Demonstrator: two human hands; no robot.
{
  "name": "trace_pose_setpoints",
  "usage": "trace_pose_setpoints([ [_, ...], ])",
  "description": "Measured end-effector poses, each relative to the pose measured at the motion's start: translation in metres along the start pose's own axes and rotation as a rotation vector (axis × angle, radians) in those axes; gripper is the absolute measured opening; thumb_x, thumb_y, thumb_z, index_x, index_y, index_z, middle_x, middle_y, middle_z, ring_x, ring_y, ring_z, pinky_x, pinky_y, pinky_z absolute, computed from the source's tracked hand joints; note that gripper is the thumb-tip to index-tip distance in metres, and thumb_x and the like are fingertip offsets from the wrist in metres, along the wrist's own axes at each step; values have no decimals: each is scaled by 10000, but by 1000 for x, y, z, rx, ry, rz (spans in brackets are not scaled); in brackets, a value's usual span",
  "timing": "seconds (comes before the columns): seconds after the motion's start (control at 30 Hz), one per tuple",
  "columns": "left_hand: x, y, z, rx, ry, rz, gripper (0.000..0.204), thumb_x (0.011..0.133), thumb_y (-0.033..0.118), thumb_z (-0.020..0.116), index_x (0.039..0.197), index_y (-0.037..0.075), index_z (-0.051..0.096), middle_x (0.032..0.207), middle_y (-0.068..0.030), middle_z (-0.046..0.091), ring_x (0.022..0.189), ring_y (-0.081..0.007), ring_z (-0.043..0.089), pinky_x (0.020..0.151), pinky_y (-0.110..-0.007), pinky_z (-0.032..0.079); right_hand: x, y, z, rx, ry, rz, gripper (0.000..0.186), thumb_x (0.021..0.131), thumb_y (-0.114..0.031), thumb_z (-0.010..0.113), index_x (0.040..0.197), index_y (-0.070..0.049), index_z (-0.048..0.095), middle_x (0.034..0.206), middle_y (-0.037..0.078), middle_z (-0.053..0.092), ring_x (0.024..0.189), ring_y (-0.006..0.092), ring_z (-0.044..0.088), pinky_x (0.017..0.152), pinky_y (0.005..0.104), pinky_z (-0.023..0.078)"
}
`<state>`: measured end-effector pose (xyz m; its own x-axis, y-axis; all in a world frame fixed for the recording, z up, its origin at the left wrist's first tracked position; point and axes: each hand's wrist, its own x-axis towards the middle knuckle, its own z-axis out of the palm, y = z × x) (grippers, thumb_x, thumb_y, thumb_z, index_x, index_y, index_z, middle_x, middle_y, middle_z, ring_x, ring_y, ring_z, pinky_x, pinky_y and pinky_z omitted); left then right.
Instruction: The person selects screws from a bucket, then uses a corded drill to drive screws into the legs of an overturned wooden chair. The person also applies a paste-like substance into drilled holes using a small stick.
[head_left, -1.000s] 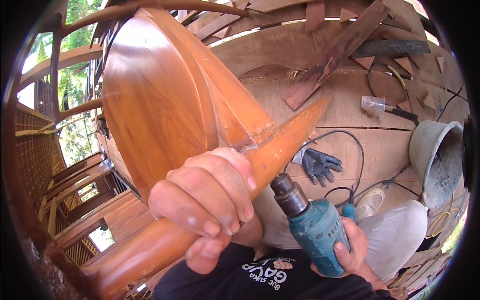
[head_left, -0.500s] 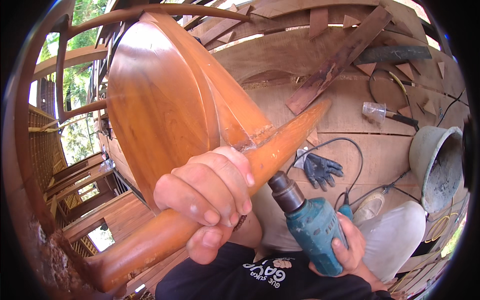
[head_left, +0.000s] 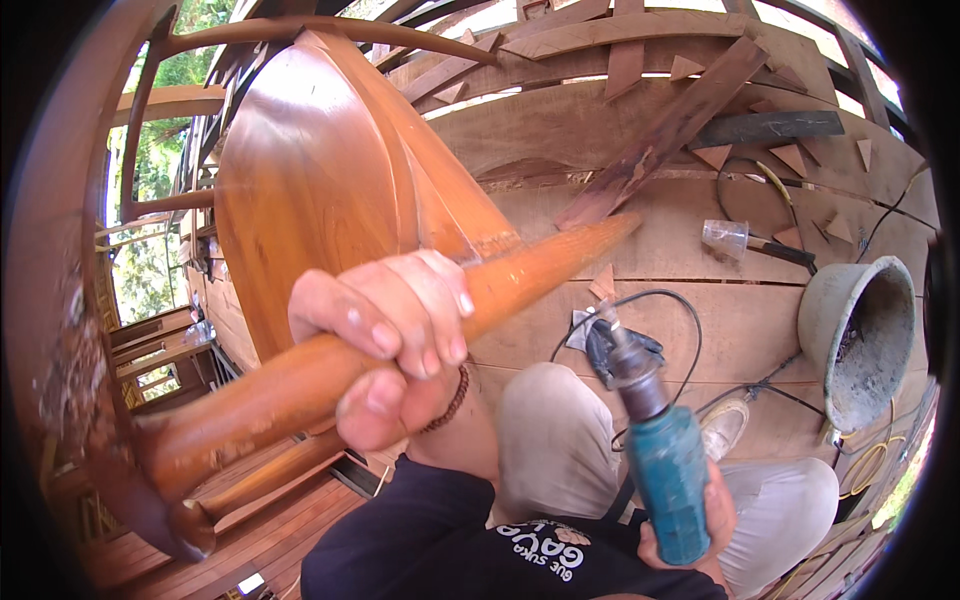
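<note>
My left hand (head_left: 390, 325) wraps round a tapered, varnished wooden leg (head_left: 530, 278) of an orange-brown chair. The leg slants from lower left to upper right, its point out past the hand. Behind it rises the chair's rounded, glossy seat (head_left: 310, 170). In my right hand (head_left: 715, 515) is a teal power drill (head_left: 668, 470), gripped near its rear end, with the dark metal chuck pointing up and away from me. A short bit shows blurred at its tip. The drill is apart from the leg, to the right of it.
A grey bucket (head_left: 862, 340) lies tipped at the right. A dark work glove (head_left: 605, 350) rests on the boards behind the drill tip, beside a black cord (head_left: 690, 310). Farther off are a clear plastic cup (head_left: 725, 237), a long plank (head_left: 665, 135) and several triangular wood scraps.
The drill has drawn back from the leg, swung more upright and moved right, so its bit now shows. My left hand and the leg have shifted slightly left in view.
</note>
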<state>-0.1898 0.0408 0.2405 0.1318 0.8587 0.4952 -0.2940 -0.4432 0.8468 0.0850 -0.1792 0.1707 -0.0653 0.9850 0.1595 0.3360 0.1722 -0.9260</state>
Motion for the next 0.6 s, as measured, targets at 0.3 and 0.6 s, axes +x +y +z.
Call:
trace_pose_setpoints([
  [0.3,0,-2,6,-50,73,9,172,807,132,529,955,57,483,728,-48,516,691,-175,523,787,-377,459,-17,-34,-11,607,378,560,871,770,-144,763,1457,111,292,1366,208,495,1244,286,522,1048,380,416],
  [0.6,-83,24,110,520,483,-102,641,866,202,520,1436,-21,329,1454,-220,391,1343,-310,433,1135,-525,327,-30,-47,-53,353,236,120,805,690,-120,818,1397,38,466,1319,258,555,1121,315,641,968,363,497],
])
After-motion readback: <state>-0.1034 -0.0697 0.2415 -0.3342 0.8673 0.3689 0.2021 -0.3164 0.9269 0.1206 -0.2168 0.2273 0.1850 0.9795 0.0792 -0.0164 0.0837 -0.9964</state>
